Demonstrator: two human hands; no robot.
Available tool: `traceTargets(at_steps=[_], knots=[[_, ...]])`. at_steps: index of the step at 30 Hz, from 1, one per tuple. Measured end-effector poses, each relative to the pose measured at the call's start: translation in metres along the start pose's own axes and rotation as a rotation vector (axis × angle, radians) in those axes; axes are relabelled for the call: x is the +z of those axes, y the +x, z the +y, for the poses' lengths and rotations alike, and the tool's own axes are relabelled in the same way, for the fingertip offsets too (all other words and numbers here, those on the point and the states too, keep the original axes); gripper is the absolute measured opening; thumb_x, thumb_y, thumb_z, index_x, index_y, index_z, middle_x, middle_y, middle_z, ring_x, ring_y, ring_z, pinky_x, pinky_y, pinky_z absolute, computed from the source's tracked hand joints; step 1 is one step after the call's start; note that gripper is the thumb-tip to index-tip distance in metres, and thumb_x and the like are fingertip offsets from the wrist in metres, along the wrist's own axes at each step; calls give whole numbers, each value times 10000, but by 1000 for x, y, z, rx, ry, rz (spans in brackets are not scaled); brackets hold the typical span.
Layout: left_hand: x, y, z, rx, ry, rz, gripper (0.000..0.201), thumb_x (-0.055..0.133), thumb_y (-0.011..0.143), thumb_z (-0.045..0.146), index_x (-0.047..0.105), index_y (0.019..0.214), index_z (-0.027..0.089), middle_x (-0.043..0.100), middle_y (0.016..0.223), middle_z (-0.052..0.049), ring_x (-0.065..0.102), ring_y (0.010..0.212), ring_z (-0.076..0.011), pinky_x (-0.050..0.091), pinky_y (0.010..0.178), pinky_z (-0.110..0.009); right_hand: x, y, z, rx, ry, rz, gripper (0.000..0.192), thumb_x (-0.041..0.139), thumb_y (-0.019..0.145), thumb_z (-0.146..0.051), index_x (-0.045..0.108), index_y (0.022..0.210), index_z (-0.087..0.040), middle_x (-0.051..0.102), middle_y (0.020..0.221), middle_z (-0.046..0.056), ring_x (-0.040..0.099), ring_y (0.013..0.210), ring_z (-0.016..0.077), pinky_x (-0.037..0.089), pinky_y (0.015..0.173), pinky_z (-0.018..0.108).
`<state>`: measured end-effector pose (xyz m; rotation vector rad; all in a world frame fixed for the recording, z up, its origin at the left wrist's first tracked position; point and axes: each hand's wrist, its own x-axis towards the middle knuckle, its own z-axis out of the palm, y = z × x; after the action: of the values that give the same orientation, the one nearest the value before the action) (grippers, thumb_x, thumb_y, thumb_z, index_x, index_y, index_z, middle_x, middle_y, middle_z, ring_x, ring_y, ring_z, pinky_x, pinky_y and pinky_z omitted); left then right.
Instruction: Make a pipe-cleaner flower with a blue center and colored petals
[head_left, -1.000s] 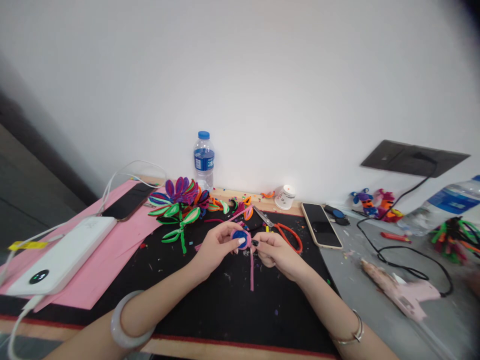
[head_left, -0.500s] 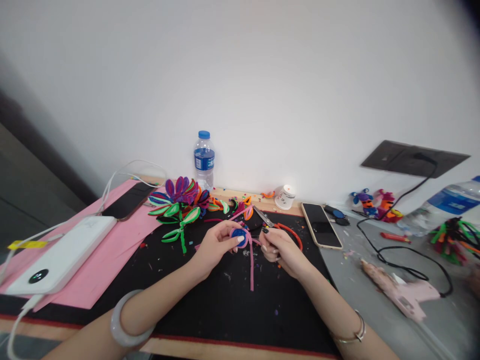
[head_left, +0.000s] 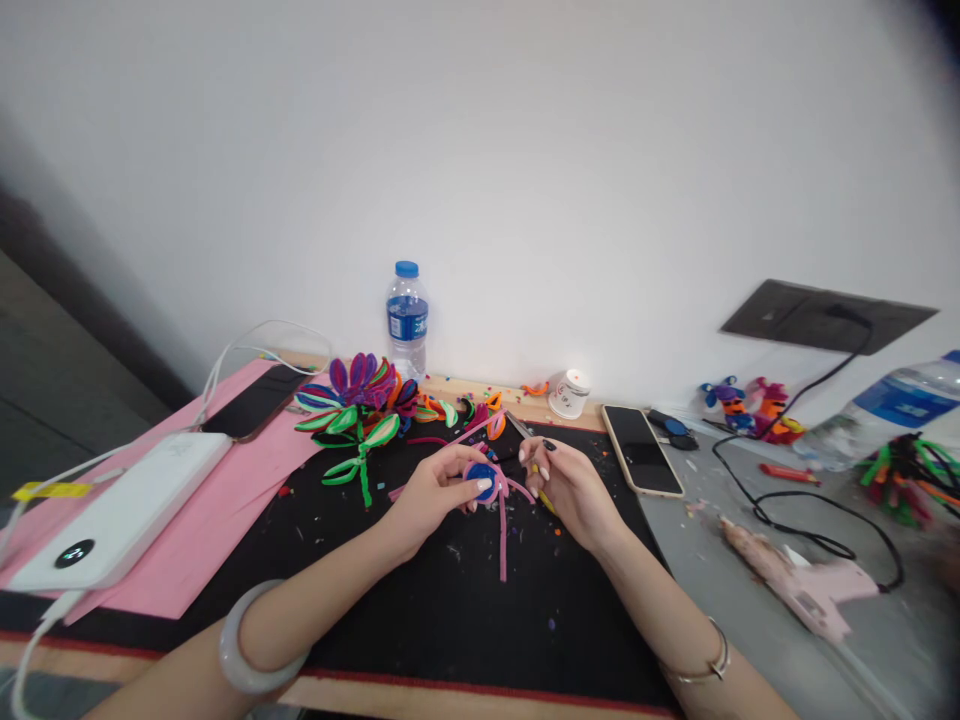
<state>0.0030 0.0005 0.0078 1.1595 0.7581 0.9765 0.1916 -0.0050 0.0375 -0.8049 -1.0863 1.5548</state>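
Pinching a blue coil (head_left: 481,478) with its pink pipe cleaner (head_left: 502,530) is done by the left hand (head_left: 435,492) — soft, light, bendy. It is best held by the coil. The right hand (head_left: 566,483) covers the scissors (head_left: 525,432) — its grip cannot be told.

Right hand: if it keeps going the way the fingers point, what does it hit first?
Probably the scissors. The right hand points up-left toward the back of the black mat, its fingertips already over them; depth is unclear, so contact can't be confirmed.

Fuzzy pink pipe cleaner (head_left: 502,530); matt black mat (head_left: 450,600); glossy phone (head_left: 642,450); clear plastic bottle (head_left: 407,320); pink paper sheet (head_left: 225,500)
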Motion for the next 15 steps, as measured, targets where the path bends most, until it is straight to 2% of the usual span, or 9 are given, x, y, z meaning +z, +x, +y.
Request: traceTargets(at_steps=[2, 4, 6, 8, 11, 15], knots=[[0, 0, 0, -7, 3, 1, 251, 633, 703, 218, 544, 926, 145, 576, 754, -11, 506, 569, -80, 383, 519, -201, 0, 0, -1, -20, 24, -18, 278, 513, 788, -306, 481, 560, -150, 546, 872, 81, 481, 767, 150, 395, 644, 255], [0, 0, 1, -14, 5, 1, 257, 640, 696, 218, 543, 923, 144, 580, 749, -10, 498, 556, -75, 380, 514, -201, 0, 0, -2, -23, 49, -29, 279, 509, 784, -331, 483, 565, -162, 580, 835, 88, 507, 855, 190, 398, 741, 305], [0, 0, 1, -15, 3, -1, 257, 642, 694, 218, 544, 920, 144, 583, 745, -11, 496, 557, -76, 378, 516, -201, 0, 0, -3, -21, 66, -35, 284, 503, 780, -355, 470, 563, -175, 586, 727, 69, 529, 807, 194, 391, 783, 347], [0, 0, 0, -12, -2, 0, 257, 644, 693, 223, 544, 917, 146, 586, 751, -13, 503, 567, -81, 381, 524, -205, 0, 0, -3, -8, 74, -29, 283, 497, 779, -360, 450, 561, -186, 540, 594, 27, 520, 667, 167, 396, 759, 356], [0, 0, -1, -20, -10, 5, 264, 652, 686, 232, 542, 913, 152, 590, 757, -12, 501, 558, -79, 378, 522, -204, -2, 0, -3, 27, 98, -26, 273, 477, 791, -352, 425, 572, -197, 399, 451, -38, 408, 479, 121, 405, 665, 339], [-1, 1, -1, -26, -14, 11, 281, 665, 675, 243, 541, 912, 154, 588, 746, -7, 489, 542, -71, 374, 514, -196, -4, 0, -3, 38, 127, -34, 263, 460, 802, -329, 410, 579, -198, 253, 410, -76, 264, 402, 88, 375, 566, 292]])
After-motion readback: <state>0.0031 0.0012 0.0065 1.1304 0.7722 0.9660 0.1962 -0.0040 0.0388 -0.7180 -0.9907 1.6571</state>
